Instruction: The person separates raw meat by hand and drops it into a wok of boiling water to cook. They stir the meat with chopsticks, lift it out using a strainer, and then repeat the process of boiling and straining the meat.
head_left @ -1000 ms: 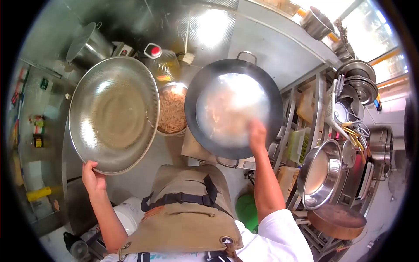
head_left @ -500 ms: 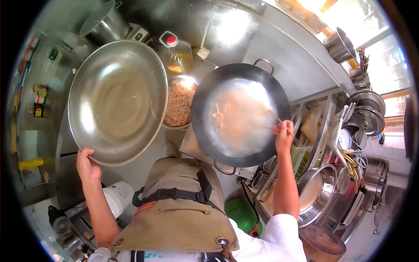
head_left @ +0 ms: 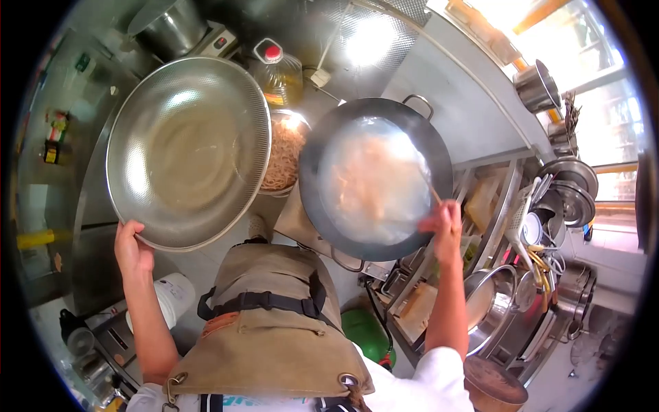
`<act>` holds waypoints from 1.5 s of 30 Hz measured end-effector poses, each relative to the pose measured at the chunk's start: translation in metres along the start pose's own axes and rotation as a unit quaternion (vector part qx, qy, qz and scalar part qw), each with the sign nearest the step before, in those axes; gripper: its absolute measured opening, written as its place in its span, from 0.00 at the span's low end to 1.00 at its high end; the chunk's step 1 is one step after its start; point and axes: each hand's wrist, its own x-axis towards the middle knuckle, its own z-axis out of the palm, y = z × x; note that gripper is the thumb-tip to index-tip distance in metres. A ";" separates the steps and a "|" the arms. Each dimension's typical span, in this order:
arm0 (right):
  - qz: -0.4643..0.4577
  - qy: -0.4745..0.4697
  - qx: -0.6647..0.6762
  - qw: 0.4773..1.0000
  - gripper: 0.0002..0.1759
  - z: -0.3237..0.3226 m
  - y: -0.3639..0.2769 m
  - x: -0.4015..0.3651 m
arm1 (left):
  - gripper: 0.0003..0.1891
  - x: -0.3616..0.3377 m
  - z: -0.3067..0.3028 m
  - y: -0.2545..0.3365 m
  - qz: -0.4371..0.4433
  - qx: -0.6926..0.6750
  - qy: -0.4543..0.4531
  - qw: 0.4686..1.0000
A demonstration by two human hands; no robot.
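Note:
My left hand (head_left: 132, 244) grips the near rim of a wide, perforated metal colander (head_left: 192, 151), which is tilted toward me with no food in it. My right hand (head_left: 443, 223), partly blurred, is closed around thin wooden chopsticks (head_left: 432, 187) at the right side of a dark wok (head_left: 312, 185). Their tips vanish into cloudy, steaming liquid. Pale orange-brown pieces (head_left: 371, 168) lie in the wok's middle, blurred by steam. Between colander and wok, a pot of brownish strands (head_left: 283, 151) is partly covered by the colander's edge.
A red-capped oil jug (head_left: 280, 79) stands behind the pot. On the right, a metal rack (head_left: 491, 206) holds utensils, lids and a steel basin (head_left: 491, 302). A green gas cylinder (head_left: 364, 329) and a white bucket (head_left: 168, 299) stand low beside me.
The right hand has moved slightly down with the chopsticks, and the pieces in the wok have shifted. The colander stays in my left hand, slightly higher in view. The camera view has turned a little.

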 end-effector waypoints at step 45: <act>0.035 0.159 0.652 0.741 0.21 0.024 -0.030 0.051 | 0.19 0.053 -0.037 0.014 0.019 -0.018 -0.049 0.998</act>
